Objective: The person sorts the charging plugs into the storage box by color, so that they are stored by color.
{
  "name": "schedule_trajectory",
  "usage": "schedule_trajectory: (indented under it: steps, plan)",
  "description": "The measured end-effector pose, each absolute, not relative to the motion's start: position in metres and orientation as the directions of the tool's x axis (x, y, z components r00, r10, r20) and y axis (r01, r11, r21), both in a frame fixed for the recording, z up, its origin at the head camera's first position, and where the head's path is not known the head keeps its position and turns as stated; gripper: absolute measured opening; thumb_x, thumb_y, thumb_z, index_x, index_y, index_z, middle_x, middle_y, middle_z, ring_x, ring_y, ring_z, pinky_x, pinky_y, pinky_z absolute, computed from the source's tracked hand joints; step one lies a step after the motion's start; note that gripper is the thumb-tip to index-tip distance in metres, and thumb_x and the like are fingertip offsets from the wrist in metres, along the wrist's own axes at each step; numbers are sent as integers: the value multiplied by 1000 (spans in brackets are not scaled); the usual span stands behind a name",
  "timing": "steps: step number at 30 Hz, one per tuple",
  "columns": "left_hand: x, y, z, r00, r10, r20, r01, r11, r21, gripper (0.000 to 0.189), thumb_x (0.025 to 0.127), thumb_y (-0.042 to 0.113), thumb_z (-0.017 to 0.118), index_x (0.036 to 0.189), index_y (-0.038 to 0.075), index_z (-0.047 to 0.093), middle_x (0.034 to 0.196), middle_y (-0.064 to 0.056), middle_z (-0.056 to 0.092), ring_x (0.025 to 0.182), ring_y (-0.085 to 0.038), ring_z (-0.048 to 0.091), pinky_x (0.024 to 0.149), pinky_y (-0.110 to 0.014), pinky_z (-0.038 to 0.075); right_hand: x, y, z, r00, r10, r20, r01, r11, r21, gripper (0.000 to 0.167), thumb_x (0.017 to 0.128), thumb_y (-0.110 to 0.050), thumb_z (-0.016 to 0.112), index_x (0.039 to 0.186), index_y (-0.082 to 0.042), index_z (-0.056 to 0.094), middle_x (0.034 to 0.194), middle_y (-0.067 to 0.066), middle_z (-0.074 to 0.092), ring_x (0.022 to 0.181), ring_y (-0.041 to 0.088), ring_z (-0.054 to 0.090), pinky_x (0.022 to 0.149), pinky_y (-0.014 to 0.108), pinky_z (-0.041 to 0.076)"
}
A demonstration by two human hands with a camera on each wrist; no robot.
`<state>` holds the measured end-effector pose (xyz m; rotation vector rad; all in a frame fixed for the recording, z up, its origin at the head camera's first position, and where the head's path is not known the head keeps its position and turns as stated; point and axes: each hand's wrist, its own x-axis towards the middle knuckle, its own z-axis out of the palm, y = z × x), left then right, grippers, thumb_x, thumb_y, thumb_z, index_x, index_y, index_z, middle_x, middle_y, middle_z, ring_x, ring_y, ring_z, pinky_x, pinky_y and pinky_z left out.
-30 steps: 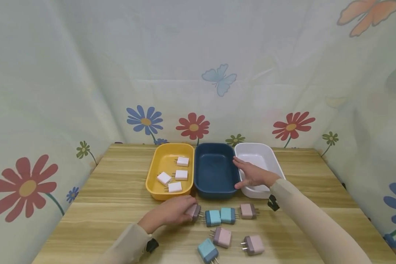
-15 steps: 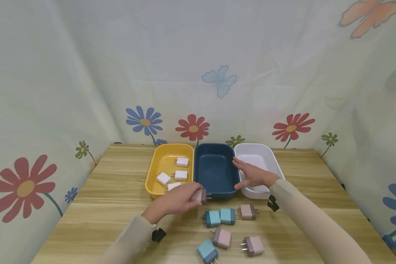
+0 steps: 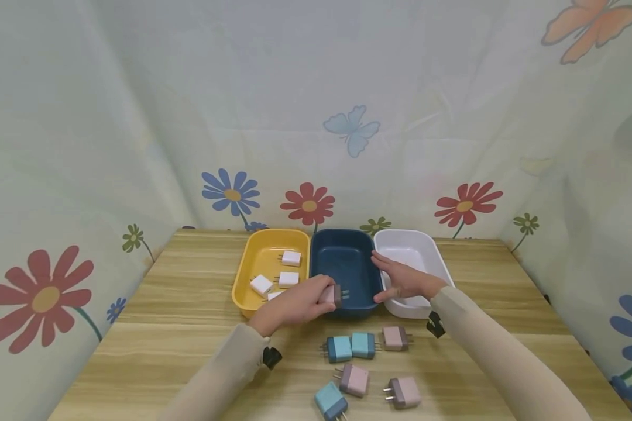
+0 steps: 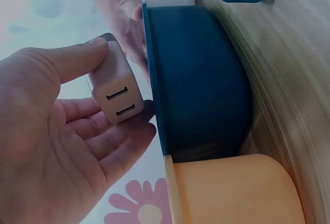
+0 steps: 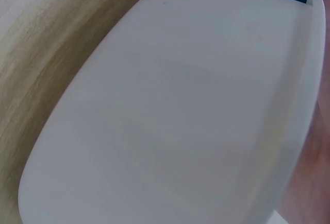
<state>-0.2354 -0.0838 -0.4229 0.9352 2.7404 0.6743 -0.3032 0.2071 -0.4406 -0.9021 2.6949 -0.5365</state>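
Observation:
My left hand pinches a pink plug charger between thumb and fingers over the front part of the dark blue tray. In the left wrist view the charger shows two USB slots, held near the tray's rim. My right hand lies across the left side of the white tray, fingertips and thumb at the blue tray's right rim, fingers fairly straight. The white tray's outer wall covers most of the right wrist view and hides much of that hand.
Left of the blue tray, a yellow tray has several white chargers in it. On the wooden table in front lie blue chargers and pink chargers, prongs pointing various ways. A flowered cloth hangs behind.
My left hand has lifted the pink charger off the table and carried it up and right, from in front of the trays to over the blue tray. The right hand stays in place.

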Motion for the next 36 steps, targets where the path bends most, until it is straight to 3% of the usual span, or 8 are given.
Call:
schedule_trajectory:
  steps: [7,22,36]
  plan:
    - [-247,-77,-425,-791,611,-18,536,707,461,49,90,34,65,130,13,46,111,1,52,93,-14,51,83,-29,47,-304,205,-440,-787,-602,-131,-508,755,-415,108,74,-51,76,148,4,19,156,18,9,140,34,18,110,49,23]
    - [-268,-72,-429,-824,565,-54,484,749,453,47,89,32,67,128,15,46,107,2,53,92,-14,51,83,-28,47,-303,206,-442,-787,-601,-137,-501,753,-426,107,74,-46,77,147,5,18,156,17,8,140,34,18,109,48,24]
    - [-288,-73,-428,-811,585,-3,527,734,428,47,87,31,69,127,12,51,110,-1,56,95,-16,50,83,-27,47,-303,208,-444,-786,-604,-133,-506,752,-424,108,74,-47,77,147,6,18,156,18,7,139,35,19,109,49,25]
